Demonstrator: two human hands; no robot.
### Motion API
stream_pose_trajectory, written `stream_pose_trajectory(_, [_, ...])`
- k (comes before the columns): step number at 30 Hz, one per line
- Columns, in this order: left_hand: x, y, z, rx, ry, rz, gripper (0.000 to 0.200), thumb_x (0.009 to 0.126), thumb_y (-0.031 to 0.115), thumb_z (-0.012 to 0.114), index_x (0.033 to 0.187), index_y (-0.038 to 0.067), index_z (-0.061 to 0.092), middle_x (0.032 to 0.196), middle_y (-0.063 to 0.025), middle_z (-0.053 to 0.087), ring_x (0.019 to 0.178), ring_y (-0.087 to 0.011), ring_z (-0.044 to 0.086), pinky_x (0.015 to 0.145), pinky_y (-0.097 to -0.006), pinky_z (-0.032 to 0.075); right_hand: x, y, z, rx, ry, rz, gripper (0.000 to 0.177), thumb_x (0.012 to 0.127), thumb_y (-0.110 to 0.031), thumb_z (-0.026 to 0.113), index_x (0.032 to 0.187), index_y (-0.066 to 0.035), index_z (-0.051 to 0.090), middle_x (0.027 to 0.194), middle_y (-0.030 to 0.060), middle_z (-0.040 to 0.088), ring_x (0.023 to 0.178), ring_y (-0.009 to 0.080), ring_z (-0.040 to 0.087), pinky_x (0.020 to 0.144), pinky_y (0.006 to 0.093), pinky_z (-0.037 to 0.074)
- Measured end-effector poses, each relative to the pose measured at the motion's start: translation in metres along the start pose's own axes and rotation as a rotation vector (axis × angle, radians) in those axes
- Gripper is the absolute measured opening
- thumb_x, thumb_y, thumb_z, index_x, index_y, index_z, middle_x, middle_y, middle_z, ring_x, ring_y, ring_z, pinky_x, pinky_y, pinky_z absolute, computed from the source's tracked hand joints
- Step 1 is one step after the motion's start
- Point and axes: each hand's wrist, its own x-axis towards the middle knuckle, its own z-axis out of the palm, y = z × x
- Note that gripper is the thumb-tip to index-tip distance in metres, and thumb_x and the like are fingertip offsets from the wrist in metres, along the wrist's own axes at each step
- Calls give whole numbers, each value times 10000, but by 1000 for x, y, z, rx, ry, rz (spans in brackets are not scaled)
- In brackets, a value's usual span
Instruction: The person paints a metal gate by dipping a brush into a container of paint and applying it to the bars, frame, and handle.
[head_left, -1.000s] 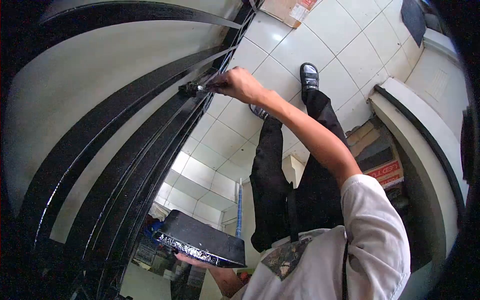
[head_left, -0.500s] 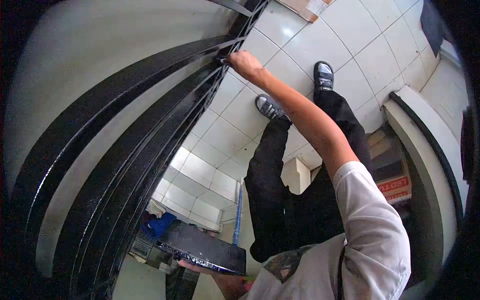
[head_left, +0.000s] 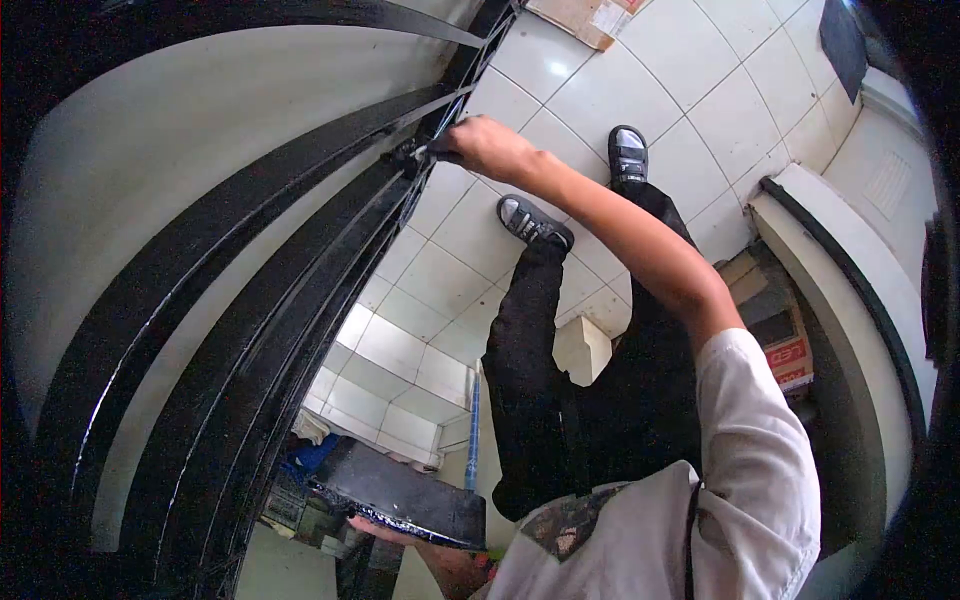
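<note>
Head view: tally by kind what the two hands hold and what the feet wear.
brush, in the right hand: 1
black tray, on the left hand: 1
sandals: 2
Total: 4

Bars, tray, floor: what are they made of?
Bars: likely metal flat strip, wet-looking glossy black paint, streaky highlights. Tray in left hand: probably foil-lined, crinkled silvery rim, black-coated. Floor: glazed white tile, grout lines, glare. Right hand grips brush; its material is unclear.
</note>
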Motion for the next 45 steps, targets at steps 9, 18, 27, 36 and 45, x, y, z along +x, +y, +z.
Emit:
stream_pose_trajectory(9, [-5,1,6,-90,228,-18,770,852,633,471,1376,95,304,1125,-231,483,740,-273,456,652,-372,430,33,27,50,-106,28,238,114,805,-103,526,780,-41,619,795,185,637,802,365,641,690,439,528])
stream_pose_trajectory(18, [-30,10,-58,372,297,146,783,855,605,493,1412,108,255,1193,-234,442,917,-312,493,695,-404,468,-5,-50,-13,127,45,172,102,788,-106,565,820,-39,636,770,198,634,769,389,627,679,468,516])
stream_pose_trajectory(27, [-51,45,-82,1074,-88,725,599,966,433,324,1458,162,115,1430,-231,299,1151,-418,492,914,-559,472,-31,-232,-138,344,197,-215,289,830,-191,642,1103,-93,646,950,115,671,826,288,644,748,371,532])
stream_pose_trajectory(36, [-87,85,-46,305,192,277,578,938,471,354,1354,71,328,1258,-171,490,992,-289,581,788,-418,523,-28,-303,-184,551,252,-329,324,791,-140,671,1105,-67,643,1070,110,656,922,287,643,807,363,529])
stream_pose_trajectory(45, [-99,118,21,-443,42,51,627,907,499,429,1323,29,426,1255,-159,539,1074,-316,571,923,-474,483,-9,-334,-173,228,150,-60,305,812,-137,645,1107,-61,636,1002,177,644,848,352,632,755,386,524])
